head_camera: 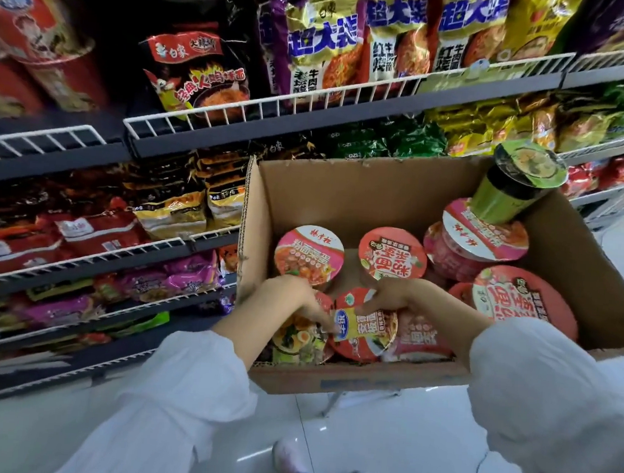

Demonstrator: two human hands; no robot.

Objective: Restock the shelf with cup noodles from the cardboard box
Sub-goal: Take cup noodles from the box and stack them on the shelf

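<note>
Cardboard box: both hands' grip on red bowl.

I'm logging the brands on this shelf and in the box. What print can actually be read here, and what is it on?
"超大袋": big blue characters on the gold noodle bags on the upper shelf.
"白象": red banner of the black noodle packet beside them.
"粉面菜蛋": lid of the pink bowl in the cardboard box.
Lids of the other bowls, including the red bowl that both hands touch, are upside down or blurred.
Lower-shelf packets: too blurred.
</note>
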